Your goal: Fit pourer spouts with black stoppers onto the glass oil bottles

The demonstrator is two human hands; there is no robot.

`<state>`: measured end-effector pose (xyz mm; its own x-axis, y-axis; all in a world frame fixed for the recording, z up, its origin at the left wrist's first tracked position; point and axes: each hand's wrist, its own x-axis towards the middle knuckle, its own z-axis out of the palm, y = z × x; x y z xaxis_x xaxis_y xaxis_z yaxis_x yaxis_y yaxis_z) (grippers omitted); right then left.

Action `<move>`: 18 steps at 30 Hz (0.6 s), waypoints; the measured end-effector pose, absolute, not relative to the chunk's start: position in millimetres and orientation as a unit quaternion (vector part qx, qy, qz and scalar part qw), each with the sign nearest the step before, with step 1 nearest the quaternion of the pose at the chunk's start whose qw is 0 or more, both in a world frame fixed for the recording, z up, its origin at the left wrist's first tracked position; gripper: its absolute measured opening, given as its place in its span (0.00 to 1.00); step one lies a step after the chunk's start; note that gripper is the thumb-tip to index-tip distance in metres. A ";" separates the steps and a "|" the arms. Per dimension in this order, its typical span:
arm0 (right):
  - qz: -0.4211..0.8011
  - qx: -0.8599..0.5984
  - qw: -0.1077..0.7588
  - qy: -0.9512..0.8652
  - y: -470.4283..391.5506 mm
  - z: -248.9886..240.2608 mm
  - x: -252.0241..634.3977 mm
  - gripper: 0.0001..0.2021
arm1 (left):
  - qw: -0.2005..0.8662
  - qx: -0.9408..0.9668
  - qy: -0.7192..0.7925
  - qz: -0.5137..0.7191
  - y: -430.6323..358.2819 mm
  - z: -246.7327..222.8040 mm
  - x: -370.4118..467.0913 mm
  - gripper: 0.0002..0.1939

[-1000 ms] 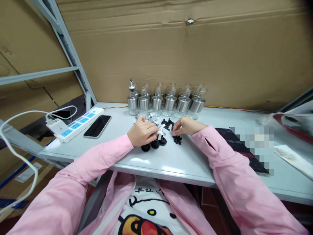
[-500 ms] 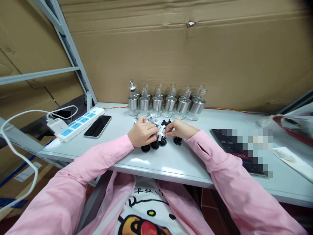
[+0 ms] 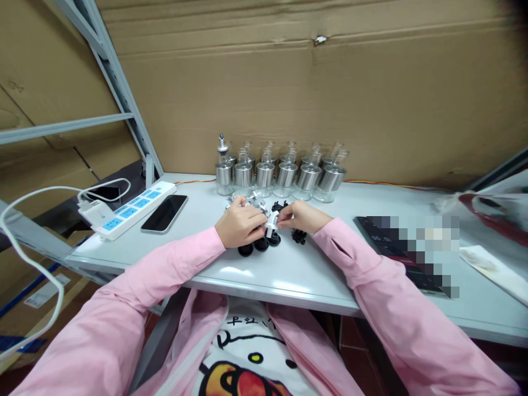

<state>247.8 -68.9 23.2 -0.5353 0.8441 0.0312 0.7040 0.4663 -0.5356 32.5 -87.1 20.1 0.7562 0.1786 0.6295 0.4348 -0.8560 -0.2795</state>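
"Fitting of white plastic (image 3: 271, 224), where?"
"Above the glossy grey desk (image 3: 256, 278), pinched by the bare left hand (image 3: 241, 224)."
"Bare right hand (image 3: 303, 217)?"
"Grip pressed together just beside it; contents, I can't tell."

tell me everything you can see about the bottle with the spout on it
The bottle looks like clear glass at neck and base, with a silvery, metal-looking sleeve. A silver-white spout with dark tip and collar sits in its mouth. It stands upright on the table, leftmost in the front row; neither left hand nor right hand touches it.
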 end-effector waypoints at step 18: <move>0.099 -0.468 0.130 -0.869 -69.7 19.8 239.1 0.05 | 0.220 -0.910 -0.162 -0.312 -87.0 21.1 33.0 0.11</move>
